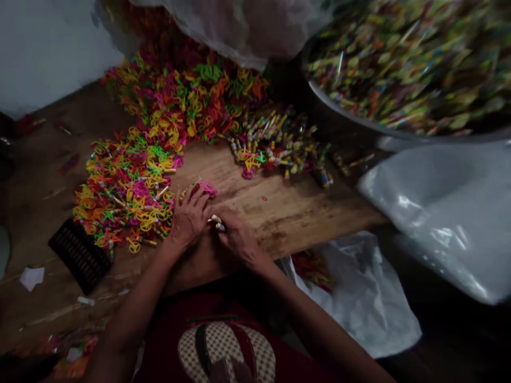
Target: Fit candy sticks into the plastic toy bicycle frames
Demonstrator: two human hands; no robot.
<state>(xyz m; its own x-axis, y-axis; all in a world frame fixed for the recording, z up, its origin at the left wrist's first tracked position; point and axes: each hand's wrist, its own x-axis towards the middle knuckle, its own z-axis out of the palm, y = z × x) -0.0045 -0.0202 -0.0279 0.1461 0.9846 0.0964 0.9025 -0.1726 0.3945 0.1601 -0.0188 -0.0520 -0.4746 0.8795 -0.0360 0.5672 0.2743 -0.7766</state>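
Note:
My left hand [189,215] lies over the wooden table with its fingers stretched out and apart. Its fingertips touch a few small bright plastic pieces, among them a pink piece [208,188]. Just to the right, my right hand [239,238] is closed around small patterned tubes [217,222], whose ends stick out toward the left hand. Beside the left hand spreads a pile of neon plastic pieces [136,186] in yellow, pink, green and orange, with some tubes mixed in. A heap of patterned tubes [283,138] lies further back.
A larger heap of neon pieces [179,101] covers the back of the wooden table [311,215]. At upper right stands a wide basin [339,109] full of small colourful items, blurred. A clear plastic bag [443,207] hangs below it. A black ridged tray [80,255] lies at left.

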